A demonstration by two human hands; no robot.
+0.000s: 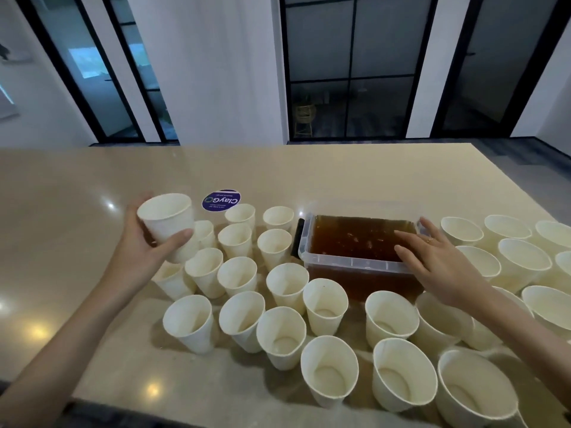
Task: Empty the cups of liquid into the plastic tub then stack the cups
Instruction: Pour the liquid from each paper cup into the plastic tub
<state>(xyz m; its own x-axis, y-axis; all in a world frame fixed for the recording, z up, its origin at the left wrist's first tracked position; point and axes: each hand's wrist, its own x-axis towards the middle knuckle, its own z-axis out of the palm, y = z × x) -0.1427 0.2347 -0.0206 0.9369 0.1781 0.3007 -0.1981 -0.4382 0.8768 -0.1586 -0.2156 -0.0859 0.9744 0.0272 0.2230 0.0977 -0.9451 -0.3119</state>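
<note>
Beige countertop (92, 180) is carrying everything, with dark-framed glass doors (349, 72) standing behind it. Clear plastic tub (355, 264) is sitting centre-right, nearly brimming with brown liquid, black clip handle on its left end. White paper cups are standing upright all round it: a cluster to the left (238, 273), a front row (329, 369), more to the right (522, 264). Every interior on view looks dry, so the pouring appears finished and stacking is the step in hand; none are nested yet as far as can be seen.

Left hand (145, 242) is gripping one cup (167, 223) by its wall, lifted above the far-left cups, mouth tilted toward the camera. Right hand (438, 261) is hovering flat over the tub's near right corner, fingers straight and spread, grasping nothing; whether it is touching the rim cannot be told. A ring is showing on one finger (430, 240). Purple round sticker (221, 200) is lying beyond the left cluster.

To stack well, judged from here:
- lowering the held cup straight into a neighbour, axes aligned, base first
- keeping the squeeze light, since paper walls buckle
- freeing the right hand to steady the receiving cup
- keeping sleeves and elbows off the full tub, which would slop easily
</note>
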